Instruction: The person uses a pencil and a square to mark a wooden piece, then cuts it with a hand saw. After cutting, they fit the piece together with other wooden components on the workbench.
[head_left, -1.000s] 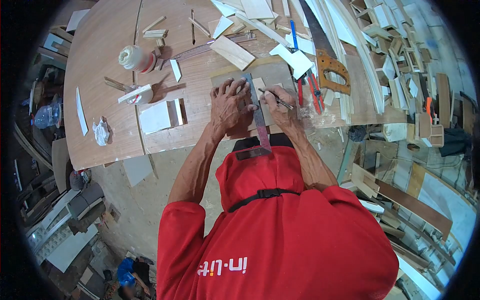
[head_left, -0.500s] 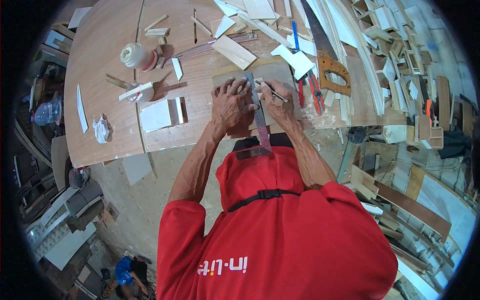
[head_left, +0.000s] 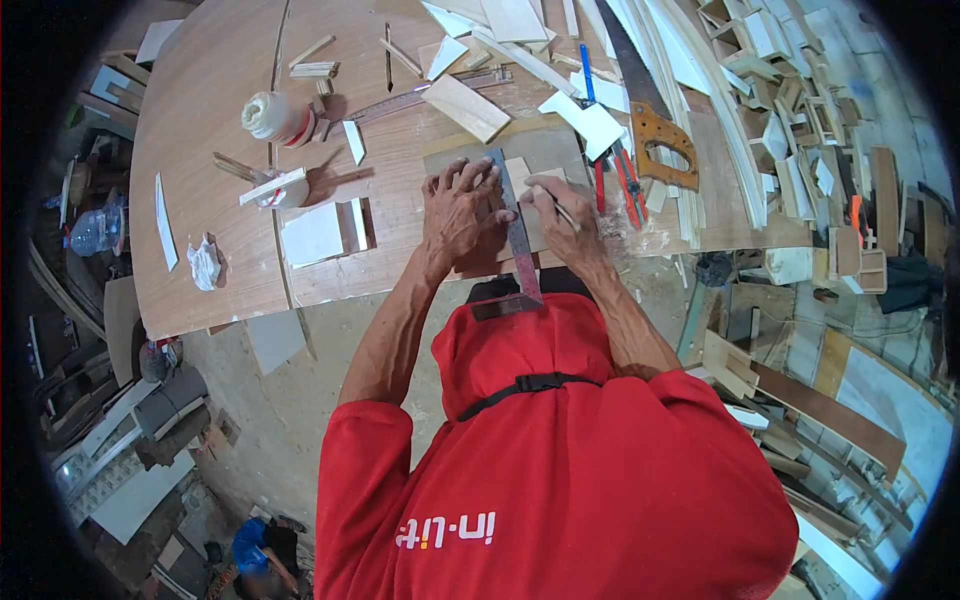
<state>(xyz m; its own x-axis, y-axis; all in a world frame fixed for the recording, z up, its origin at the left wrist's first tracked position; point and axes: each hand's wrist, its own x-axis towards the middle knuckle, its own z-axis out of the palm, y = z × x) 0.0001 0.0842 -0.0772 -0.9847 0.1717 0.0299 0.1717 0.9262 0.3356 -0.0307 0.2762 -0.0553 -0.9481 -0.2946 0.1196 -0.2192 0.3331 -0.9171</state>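
Observation:
My left hand [head_left: 460, 208] rests with bent, spread fingers on a metal try square [head_left: 522, 250], its thumb and fingertips pressing the blade. The square's stock hangs past the table's front edge, near my body. My right hand [head_left: 565, 220] is closed around a pencil [head_left: 568, 215] just right of the blade; its tip is hard to make out. Beneath the blade and my right fingers lies a small pale wood piece [head_left: 516, 172]. Under that is a flat grey-brown board [head_left: 555, 146].
A handsaw [head_left: 662, 145], red-handled pliers [head_left: 630, 190] and white offcuts [head_left: 590, 125] lie to the right. A wood block [head_left: 466, 107] lies ahead. Leftward stand a glue jar [head_left: 275, 118] and a white cup [head_left: 285, 192]. Another person [head_left: 262, 550] is low at bottom left.
My right hand has turned and shifted slightly, so the pencil now points more steeply and shows less. More of the pale wood piece is visible. My left hand and the square stay put.

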